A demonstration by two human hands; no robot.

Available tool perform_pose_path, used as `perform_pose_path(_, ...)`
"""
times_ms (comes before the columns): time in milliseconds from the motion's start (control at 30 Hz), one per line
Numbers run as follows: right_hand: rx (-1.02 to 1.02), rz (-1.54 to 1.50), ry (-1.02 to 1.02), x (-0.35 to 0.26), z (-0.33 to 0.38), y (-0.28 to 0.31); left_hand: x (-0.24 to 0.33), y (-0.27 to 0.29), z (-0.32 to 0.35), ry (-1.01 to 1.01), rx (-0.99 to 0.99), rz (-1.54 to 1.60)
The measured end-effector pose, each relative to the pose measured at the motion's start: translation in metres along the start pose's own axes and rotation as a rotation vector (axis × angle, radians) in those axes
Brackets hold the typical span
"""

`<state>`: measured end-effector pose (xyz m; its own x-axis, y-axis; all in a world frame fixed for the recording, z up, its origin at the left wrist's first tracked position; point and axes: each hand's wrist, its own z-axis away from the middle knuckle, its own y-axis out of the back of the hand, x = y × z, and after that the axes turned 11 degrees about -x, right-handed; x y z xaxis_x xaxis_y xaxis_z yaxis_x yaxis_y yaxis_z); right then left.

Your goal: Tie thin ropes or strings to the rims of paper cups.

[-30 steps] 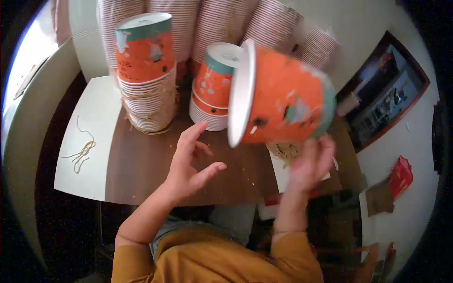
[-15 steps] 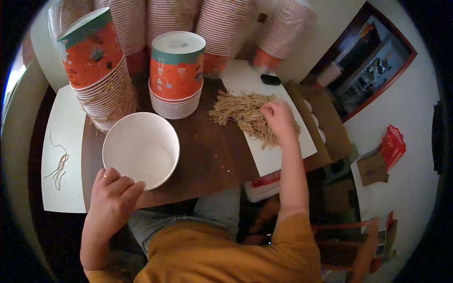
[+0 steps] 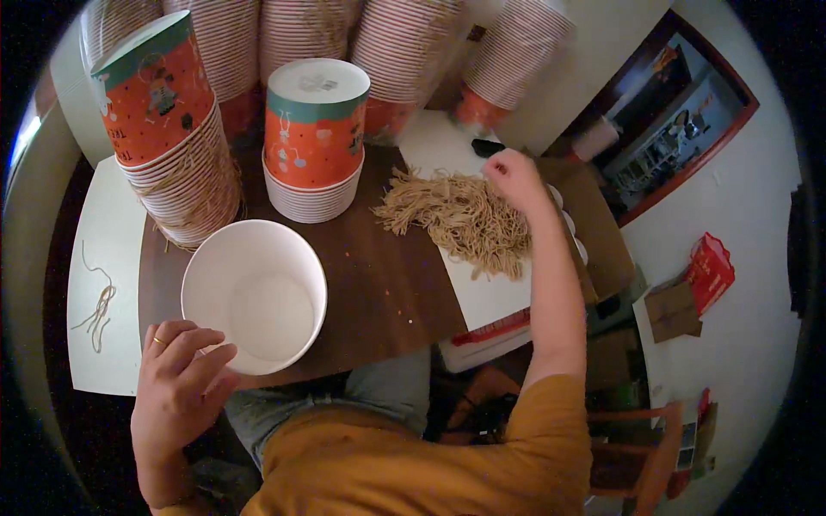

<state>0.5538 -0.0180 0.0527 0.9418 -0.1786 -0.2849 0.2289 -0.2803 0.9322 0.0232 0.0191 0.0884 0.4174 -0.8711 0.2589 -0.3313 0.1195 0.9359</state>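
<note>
A large white paper bucket (image 3: 280, 297) stands with its mouth tilted up toward me at the front of the brown table. My left hand (image 3: 181, 374) is at its near-left rim, fingers apart and thumb spread, with fingertips close to the edge. A thick pile of tan strings (image 3: 456, 215) lies on a white board to the right. Above the pile's far right side is my right hand (image 3: 516, 181), its fingers curled together; whatever they pinch is too small to make out. Just beyond that hand lies a black object (image 3: 487, 148).
Stacked orange and green buckets (image 3: 317, 138) stand upside down behind the open bucket. A taller stack (image 3: 172, 129) at left has tan strings around it. Loose strings (image 3: 103, 305) lie on the white left panel. A cardboard box (image 3: 615, 249) holding white round things stands at right.
My right hand has lifted away from the string pile toward its far right corner. My left hand has loosened on the rim, its fingers spreading. The view has shifted slightly.
</note>
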Motion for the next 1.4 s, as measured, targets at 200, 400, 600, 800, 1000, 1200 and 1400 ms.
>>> perform_pose_path(200,0.193,-0.725,-0.106,-0.035,-0.037,0.090,-0.007,0.017,-0.011,-0.052,0.087,0.296)
perform_pose_path(400,-0.070,-1.063,0.140,-0.127,-0.037,0.170,-0.028,0.015,-0.058,-0.181,0.186,0.536)
perform_pose_path(600,-0.420,-1.128,0.293,-0.225,-0.018,0.161,-0.013,0.023,-0.120,-0.245,0.136,1.137)
perform_pose_path(800,-0.618,-0.766,0.270,-0.263,0.005,0.120,0.013,0.025,-0.135,-0.288,-0.313,1.262)
perform_pose_path(1000,-0.508,-0.965,0.247,-0.232,0.004,0.113,-0.008,0.014,-0.072,-0.084,-0.567,1.273)
perform_pose_path(1200,-0.508,-1.051,0.120,-0.207,0.006,0.087,-0.013,0.006,-0.031,0.159,-0.538,1.595)
perform_pose_path(1400,-0.525,-0.373,0.229,-0.217,0.002,0.040,-0.009,0.015,-0.037,0.138,-0.364,1.365)
